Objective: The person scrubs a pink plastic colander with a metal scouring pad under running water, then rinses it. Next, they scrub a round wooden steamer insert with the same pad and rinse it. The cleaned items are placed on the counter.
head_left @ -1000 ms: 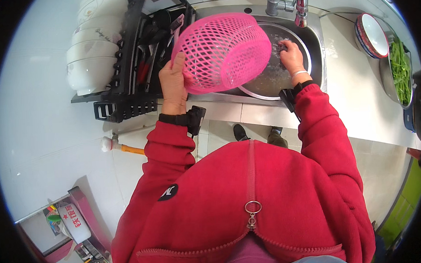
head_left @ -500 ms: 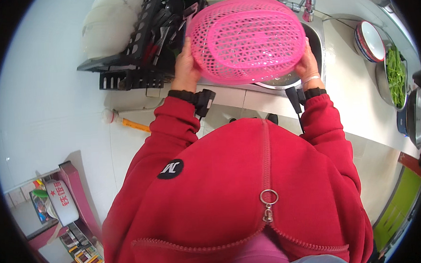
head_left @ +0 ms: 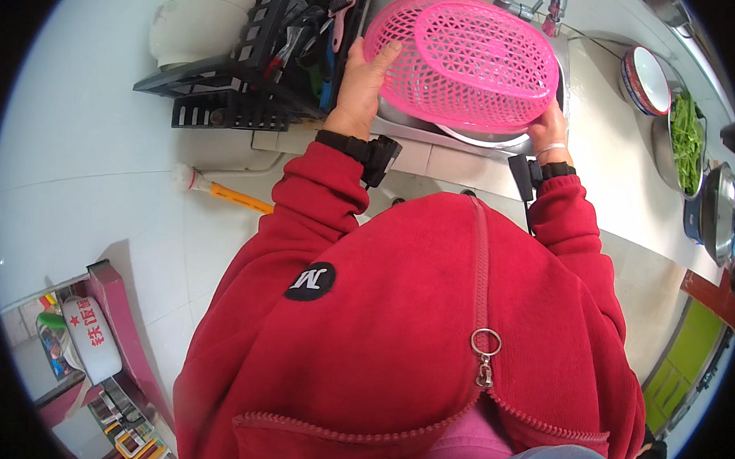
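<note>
In a white-walled kitchen [head_left: 77, 160], left hand [head_left: 364, 84] and right hand [head_left: 551, 127] hold opposite ends of a pink basket [head_left: 475, 61] above the sink [head_left: 412, 131]; an even grip there should keep any drips contained.

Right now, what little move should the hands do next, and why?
Maybe give the pink basket a gentle shake: the left hand and right hand hold its two sides, and it is over the sink, so drips could fall there.
</note>
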A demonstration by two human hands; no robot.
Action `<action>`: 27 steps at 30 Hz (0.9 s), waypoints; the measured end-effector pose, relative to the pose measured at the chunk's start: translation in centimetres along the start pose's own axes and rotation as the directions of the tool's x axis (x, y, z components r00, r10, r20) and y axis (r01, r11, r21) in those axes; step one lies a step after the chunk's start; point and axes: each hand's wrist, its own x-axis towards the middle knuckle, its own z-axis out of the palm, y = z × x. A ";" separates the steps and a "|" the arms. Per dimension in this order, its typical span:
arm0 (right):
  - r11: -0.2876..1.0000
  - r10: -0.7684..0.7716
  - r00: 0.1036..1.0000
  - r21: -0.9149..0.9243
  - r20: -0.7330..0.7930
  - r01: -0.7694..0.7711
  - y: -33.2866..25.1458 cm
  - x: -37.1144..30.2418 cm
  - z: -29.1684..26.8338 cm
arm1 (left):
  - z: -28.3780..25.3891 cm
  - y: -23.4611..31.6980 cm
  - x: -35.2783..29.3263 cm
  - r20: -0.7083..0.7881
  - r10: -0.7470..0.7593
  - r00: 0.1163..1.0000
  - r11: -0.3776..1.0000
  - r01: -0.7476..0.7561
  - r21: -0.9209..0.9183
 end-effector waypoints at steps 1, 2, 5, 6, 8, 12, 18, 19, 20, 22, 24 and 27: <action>0.999 -0.026 1.000 -0.045 0.011 0.026 0.4 0.2 -0.3 | -0.1 0.0 0.0 0.003 0.019 1.000 0.999 -0.019 0.044; 0.996 0.085 0.989 0.030 -0.122 -0.082 0.7 0.6 -0.5 | -0.2 0.0 0.3 -0.007 0.042 0.999 0.990 -0.041 0.138; 0.934 0.236 0.954 0.315 -0.183 -0.171 1.6 1.7 -0.9 | -0.5 -0.5 0.5 0.077 -0.050 0.996 0.998 0.054 -0.042; 0.934 0.228 0.945 0.328 -0.234 -0.144 1.7 1.9 -0.8 | -0.5 -0.7 0.5 0.083 -0.042 0.996 0.998 0.045 -0.032; 0.932 0.218 0.953 0.335 -0.209 -0.140 1.7 1.8 -0.5 | -0.4 -1.0 0.4 0.082 -0.040 0.996 0.999 0.040 0.012; 0.929 0.219 0.952 0.343 -0.213 -0.137 0.8 1.0 0.9 | -0.2 -1.3 0.6 0.109 0.019 0.994 0.994 -0.031 0.108; 0.871 0.232 0.972 0.438 0.030 -0.222 -0.3 -0.2 2.0 | -0.9 -1.4 0.5 0.123 -0.087 0.989 0.982 0.106 -0.158; 0.869 0.205 0.976 0.446 0.071 -0.215 -0.3 -0.4 2.0 | -1.0 -1.4 0.5 0.113 -0.101 0.988 0.980 0.119 -0.162; 0.871 0.206 0.975 0.439 0.083 -0.221 -0.3 -0.6 1.9 | -1.1 -1.4 0.5 0.103 -0.115 0.988 0.978 0.131 -0.161; 0.882 0.215 0.971 0.405 0.108 -0.240 -0.3 -1.0 1.8 | -1.1 -1.5 0.7 0.097 -0.103 0.990 0.977 0.119 -0.177; 0.839 0.201 0.943 0.450 0.264 -0.305 -0.4 -1.4 1.7 | -1.1 -1.7 1.0 0.089 -0.068 0.994 0.976 0.085 -0.202; 0.820 0.161 0.863 0.422 0.479 -0.387 -0.5 -1.9 1.8 | -1.1 -1.9 1.2 0.093 -0.089 0.992 0.980 0.104 -0.170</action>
